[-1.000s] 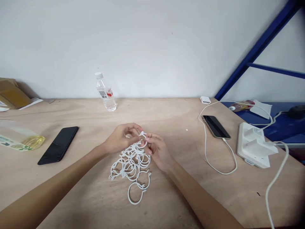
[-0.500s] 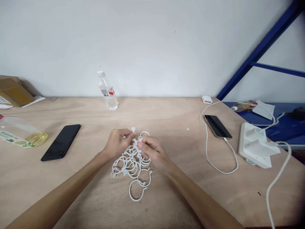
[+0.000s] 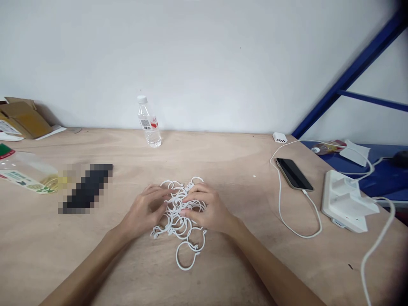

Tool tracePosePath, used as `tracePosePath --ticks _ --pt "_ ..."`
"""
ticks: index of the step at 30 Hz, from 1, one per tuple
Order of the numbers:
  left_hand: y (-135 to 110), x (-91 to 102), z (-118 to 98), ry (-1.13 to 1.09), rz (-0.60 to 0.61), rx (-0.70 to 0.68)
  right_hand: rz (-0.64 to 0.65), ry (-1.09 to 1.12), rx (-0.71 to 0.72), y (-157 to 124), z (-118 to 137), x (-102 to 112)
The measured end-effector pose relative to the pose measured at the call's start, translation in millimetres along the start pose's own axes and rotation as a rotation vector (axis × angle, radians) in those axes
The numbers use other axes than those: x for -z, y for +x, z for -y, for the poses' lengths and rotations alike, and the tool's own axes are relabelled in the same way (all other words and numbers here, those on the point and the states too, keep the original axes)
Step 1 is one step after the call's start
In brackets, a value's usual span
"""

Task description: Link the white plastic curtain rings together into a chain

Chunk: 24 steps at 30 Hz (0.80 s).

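Observation:
A tangled pile of white plastic rings (image 3: 176, 217), which look like curtain rings with small clasps, lies on the wooden table (image 3: 134, 272). One ring (image 3: 185, 269) sticks out at the pile's near end. My left hand (image 3: 140, 212) is at the pile's left side, thumb and fingers apart, fingertips over the rings. From the right, my right hand (image 3: 213, 210) reaches onto the pile with its thumb and fingers spread and touching rings. No single ring is seen gripped in either hand. The fingers hide part of the pile.
A water bottle (image 3: 151, 131) stands near the wall. On the left are a plastic bottle (image 3: 28, 172) lying down, a pixelated dark object (image 3: 86, 191) and a cardboard box (image 3: 24, 117). On the right, a charging phone (image 3: 295, 173), white cable and power strip (image 3: 346, 202).
Both hands have come down from a close pinch over small white pieces to spread fingers at the pile. Rings now lie at its far end. The view has shifted slightly.

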<state>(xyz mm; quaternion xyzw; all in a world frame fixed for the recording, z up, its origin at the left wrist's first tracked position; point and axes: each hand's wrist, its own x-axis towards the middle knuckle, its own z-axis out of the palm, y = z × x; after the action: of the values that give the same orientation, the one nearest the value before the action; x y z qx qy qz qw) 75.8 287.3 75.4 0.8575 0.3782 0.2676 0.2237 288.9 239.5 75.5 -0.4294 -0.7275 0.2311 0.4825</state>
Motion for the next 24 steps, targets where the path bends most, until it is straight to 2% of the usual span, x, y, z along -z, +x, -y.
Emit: tracePosePath --ticks 2,4,5,8,11,15,24 --pt "-11 7.0 5 0.041 -0.032 0.053 -0.062 -0.049 -0.046 -3 -4 6" --pt "-24 12.4 11 0.141 -0.032 0.107 -0.179 -0.193 -0.132 -9 -13 14" --pt "-32 13.8 15 0.214 -0.010 0.129 -0.194 -0.296 -0.175 -14 -18 18" --pt "-53 11.0 27 0.467 0.072 0.128 -0.087 -0.625 -0.296 -29 -35 29" --pt "-66 2.6 36 0.644 0.099 0.048 0.030 -0.794 -0.378 -39 -43 32" --pt "-69 -3.4 41 0.741 0.088 -0.011 0.107 -0.822 -0.428 -38 -41 31" --pt "-68 -2.0 37 0.745 0.083 -0.013 0.117 -0.764 -0.489 -34 -40 36"
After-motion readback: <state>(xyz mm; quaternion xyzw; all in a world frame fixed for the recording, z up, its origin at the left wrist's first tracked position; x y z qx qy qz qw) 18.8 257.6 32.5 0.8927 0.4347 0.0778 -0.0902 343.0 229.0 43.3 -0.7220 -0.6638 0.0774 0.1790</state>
